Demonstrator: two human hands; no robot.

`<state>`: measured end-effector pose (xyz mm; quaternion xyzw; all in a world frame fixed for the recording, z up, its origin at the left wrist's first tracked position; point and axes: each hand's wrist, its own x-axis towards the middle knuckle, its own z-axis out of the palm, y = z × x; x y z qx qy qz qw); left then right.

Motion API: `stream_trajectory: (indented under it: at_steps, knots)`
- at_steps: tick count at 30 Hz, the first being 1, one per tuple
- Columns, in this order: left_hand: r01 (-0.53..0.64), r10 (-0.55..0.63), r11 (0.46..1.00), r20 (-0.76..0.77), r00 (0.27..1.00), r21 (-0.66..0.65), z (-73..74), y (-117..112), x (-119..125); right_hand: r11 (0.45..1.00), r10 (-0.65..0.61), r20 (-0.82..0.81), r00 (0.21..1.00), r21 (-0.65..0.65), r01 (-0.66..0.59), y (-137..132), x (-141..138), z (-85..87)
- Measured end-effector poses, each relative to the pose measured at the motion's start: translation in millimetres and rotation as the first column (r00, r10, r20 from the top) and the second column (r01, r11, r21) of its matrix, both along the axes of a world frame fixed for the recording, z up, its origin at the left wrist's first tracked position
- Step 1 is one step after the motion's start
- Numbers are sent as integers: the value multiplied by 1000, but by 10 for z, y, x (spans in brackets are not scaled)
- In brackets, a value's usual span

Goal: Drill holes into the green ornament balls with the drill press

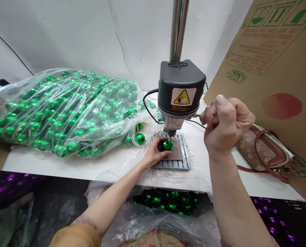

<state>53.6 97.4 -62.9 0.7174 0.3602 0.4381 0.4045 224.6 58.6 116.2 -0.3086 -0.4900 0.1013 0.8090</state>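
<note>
A shiny green faceted ball (167,145) sits under the bit of a small bench drill press (182,89). My left hand (156,151) grips the ball from its left side, thumb and fingers around it. Beneath it lies a brown board (178,151) on the drill's slotted metal base (186,164). My right hand (226,121) is closed in a fist at the right of the drill head, around the end of the feed lever (197,115). The fist hides most of the lever's end. The bit meets the top of the ball or stops just above it; I cannot tell which.
A big clear bag of green balls (72,113) fills the table's left, with a loose green ball (140,138) beside it. A handbag (263,151) and a large carton (276,68) stand at the right. An open bag of green balls (168,200) is below the table edge.
</note>
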Motion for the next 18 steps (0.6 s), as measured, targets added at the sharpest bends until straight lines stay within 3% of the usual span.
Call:
stream_trajectory:
  at_steps: [3, 6, 13, 18]
  knots:
    - [-36, 42, 997, -75, 996, 74, 29, -41, 40, 999, 24, -10, 1000, 22, -24, 0, -3, 3]
    - [-37, 42, 995, -48, 998, 92, 26, -69, 101, 1000, 20, -9, 1000, 14, -20, -3, -3, 2]
    - [-3, 7, 992, 27, 1000, -126, -75, -89, 122, 999, 41, -8, 999, 34, -40, 7, 7, -17]
    - [21, -6, 984, 84, 996, -178, -137, -71, 102, 998, 29, -19, 999, 60, -27, -14, -8, -68]
